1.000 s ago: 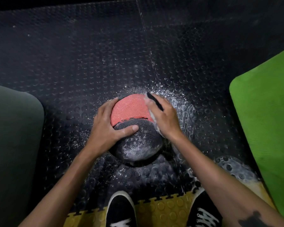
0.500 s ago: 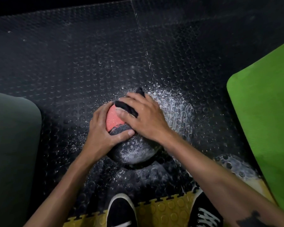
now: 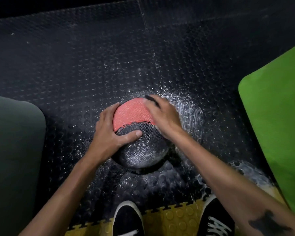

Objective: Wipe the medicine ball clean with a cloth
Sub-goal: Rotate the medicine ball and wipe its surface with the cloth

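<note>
You stand on black studded rubber floor (image 3: 85, 68), white powder (image 3: 186, 106) scattered; yellow interlocking tile (image 3: 174, 218) underfoot, green mat (image 3: 276, 120) right, dark mat (image 3: 12, 150) left.

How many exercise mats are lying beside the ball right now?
2: a dark grey mat at the left edge and a green mat at the right, both cropped by the frame; others may lie outside it.
</note>
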